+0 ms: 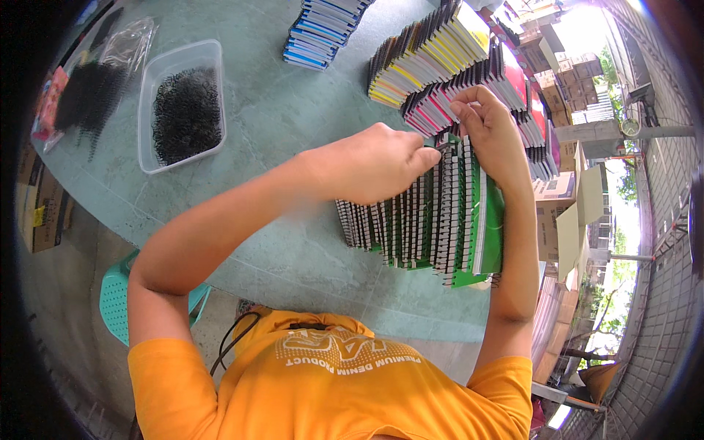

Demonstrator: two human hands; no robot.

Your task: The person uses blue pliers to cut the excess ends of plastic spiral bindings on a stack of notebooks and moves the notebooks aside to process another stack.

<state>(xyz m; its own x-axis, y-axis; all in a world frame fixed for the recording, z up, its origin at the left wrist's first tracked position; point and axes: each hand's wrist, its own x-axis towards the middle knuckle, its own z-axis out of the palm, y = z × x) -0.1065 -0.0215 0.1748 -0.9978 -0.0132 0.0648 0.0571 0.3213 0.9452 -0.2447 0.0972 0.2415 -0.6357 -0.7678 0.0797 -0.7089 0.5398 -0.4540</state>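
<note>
A row of green spiral notebooks [418, 220] stands on edge in front of me, the wire-bound spines showing. My left hand [378, 165] is closed at the far end of this row, with something small and dark at its fingertips that I cannot make out. Across from it, my right hand [490, 136] has thumb and forefinger pinched together at the top of the rightmost green notebooks. What that pinch holds, if anything, is hidden. Its forearm runs along the green cover [490, 227].
Beyond the green row stand stacks of pink-edged notebooks [447, 99], yellow-edged notebooks [429, 55] and blue-edged notebooks [323, 33]. A clear plastic tub [147, 150] of black coil-like pieces sits left, near plastic bags [92, 95]. Cartons [554, 220] are at right, a green stool [116, 301] lower left.
</note>
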